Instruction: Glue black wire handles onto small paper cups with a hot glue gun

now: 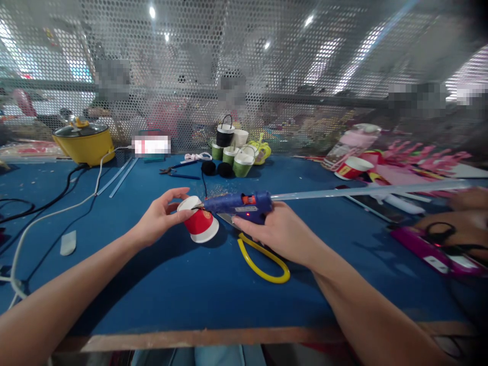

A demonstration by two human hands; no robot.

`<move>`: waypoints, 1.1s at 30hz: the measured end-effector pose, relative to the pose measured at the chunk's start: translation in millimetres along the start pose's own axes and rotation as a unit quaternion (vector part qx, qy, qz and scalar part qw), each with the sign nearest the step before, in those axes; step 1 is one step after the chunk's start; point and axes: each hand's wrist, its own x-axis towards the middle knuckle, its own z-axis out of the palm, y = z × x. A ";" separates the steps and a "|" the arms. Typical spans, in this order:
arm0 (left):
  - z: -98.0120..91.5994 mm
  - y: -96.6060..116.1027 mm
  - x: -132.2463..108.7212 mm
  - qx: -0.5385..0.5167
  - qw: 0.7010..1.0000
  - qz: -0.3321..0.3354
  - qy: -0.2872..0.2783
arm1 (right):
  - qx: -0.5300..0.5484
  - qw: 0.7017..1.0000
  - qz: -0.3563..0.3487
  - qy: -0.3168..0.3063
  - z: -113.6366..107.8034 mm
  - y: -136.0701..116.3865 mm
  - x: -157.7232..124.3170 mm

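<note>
My left hand (163, 216) grips a small red and white paper cup (199, 223), tilted just above the blue table, with thumb and fingers at its upper left. In my right hand (280, 231) is a blue hot glue gun (240, 203), its small red light lit. The gun's nozzle touches or nearly touches the cup near my left thumb; exact contact is hard to tell. A long clear glue stick (366, 190) runs out of the gun's back toward the right. Below my right hand lies a yellow-handled pair of scissors (265, 262), partly hidden.
Green and black wrapped cups (241, 161), black pompoms (224, 170) and pliers (181, 171) lie behind. A yellow pot (86, 145) and cables stand left. Right are another red cup (353, 166), a pink bottle (353, 142), a purple box (430, 251) and another person's blurred hand (453, 223).
</note>
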 end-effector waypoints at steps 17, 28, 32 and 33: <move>-1.3 -2.0 0.0 0.001 1.000 0.005 -0.001 | -0.029 0.999 0.010 0.011 -0.4 0.3 -0.5; -2.9 0.5 -0.8 0.018 1.000 0.003 -0.018 | -0.027 0.999 0.018 0.022 -1.8 2.7 0.8; -4.1 -0.1 -0.1 0.013 1.000 0.000 -0.026 | -0.026 0.999 0.041 0.016 -2.4 3.6 2.7; -4.1 0.0 -0.1 0.011 1.000 0.000 -0.027 | -0.022 0.999 0.044 0.015 -2.4 3.4 2.8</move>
